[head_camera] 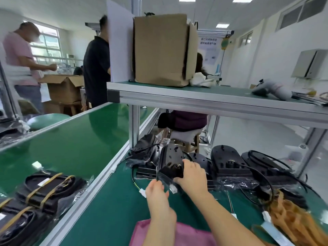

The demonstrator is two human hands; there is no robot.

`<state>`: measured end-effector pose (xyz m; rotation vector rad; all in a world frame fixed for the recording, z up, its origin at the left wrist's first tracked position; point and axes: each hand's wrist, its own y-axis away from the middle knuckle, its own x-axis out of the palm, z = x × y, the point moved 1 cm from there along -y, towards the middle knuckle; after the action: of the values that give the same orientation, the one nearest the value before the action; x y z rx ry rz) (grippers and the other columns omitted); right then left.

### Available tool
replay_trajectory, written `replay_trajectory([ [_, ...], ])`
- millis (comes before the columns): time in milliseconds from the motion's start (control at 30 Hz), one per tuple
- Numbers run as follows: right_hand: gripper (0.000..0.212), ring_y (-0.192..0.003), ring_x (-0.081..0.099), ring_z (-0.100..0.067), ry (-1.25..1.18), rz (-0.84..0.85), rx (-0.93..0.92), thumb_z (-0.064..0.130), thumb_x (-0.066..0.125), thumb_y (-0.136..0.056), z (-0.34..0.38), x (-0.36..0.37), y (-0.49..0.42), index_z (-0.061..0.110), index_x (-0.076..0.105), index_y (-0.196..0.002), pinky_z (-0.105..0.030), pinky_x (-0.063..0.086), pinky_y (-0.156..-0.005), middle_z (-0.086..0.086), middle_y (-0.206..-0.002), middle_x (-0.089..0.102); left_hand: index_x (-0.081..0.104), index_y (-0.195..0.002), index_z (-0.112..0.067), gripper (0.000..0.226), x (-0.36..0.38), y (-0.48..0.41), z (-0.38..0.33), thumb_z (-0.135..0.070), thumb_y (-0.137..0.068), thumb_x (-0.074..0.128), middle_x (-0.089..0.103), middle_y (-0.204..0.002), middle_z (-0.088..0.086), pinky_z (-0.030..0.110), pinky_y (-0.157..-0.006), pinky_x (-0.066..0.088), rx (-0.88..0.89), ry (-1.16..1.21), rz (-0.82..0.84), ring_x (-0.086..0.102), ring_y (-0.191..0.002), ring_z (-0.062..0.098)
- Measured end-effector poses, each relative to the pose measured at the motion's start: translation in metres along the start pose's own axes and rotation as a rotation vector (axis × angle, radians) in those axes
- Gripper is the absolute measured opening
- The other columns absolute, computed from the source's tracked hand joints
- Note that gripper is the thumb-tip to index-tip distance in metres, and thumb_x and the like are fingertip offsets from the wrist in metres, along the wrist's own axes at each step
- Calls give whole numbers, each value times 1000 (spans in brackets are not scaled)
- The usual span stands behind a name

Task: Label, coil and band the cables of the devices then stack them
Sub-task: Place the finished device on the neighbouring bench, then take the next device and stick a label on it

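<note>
Black device (pixel 171 162): your right hand (pixel 192 174) fingers wrap its near end. Left hand (pixel 157 192) fingers curl just below it, hold unclear. Free the white connector (pixel 173 188) first, then label.

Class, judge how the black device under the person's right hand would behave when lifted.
The black device looks like rigid moulded plastic, so it is probably stiff. Its clear wrapping may feel slippery. The loose cable would likely dangle and drag.

Left hand (pixel 157 192) and right hand (pixel 191 173) reach forward, fingers curled.
</note>
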<state>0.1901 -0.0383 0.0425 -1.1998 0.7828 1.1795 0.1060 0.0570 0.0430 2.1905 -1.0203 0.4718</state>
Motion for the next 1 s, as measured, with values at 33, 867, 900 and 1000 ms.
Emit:
replay_trajectory([
  [33, 74, -120, 49, -22, 15, -40, -37, 53, 70, -74, 0, 4, -2, 21, 40, -133, -37, 40, -95, 1, -124, 58, 55, -108, -10, 18, 3, 0, 6, -4, -96, 43, 54, -91, -1, 32, -85, 42, -16, -13, 14, 53, -97, 19],
  [867, 71, -96, 63, -28, 275, -93, -307, 44, 56, -76, 20, -66, 52, 22, 30, -139, -56, 14, -112, -7, -114, 61, 41, -141, -5, 59, -5, 16, -6, -49, -101, 40, 50, -131, 14, 42, -98, 47, -155, 72, 142, 53, -119, 33],
  [900, 71, -98, 63, -28, 294, -82, -309, 45, 55, -77, 18, -76, 66, 23, 29, -139, -56, 13, -112, -6, -115, 61, 46, -136, -8, 61, -8, 18, -11, -56, -98, 38, 55, -126, 11, 42, -87, 52, -162, 38, 180, 58, -110, 31],
  [1000, 73, -107, 59, -27, 329, 8, -295, 45, 51, -77, 5, -96, 115, 26, 24, -142, -56, 9, -112, -5, -118, 58, 54, -125, -9, 65, -20, 29, -19, -63, -94, 40, 64, -113, 15, 38, -63, 55, -234, -156, 305, 64, -96, 31],
])
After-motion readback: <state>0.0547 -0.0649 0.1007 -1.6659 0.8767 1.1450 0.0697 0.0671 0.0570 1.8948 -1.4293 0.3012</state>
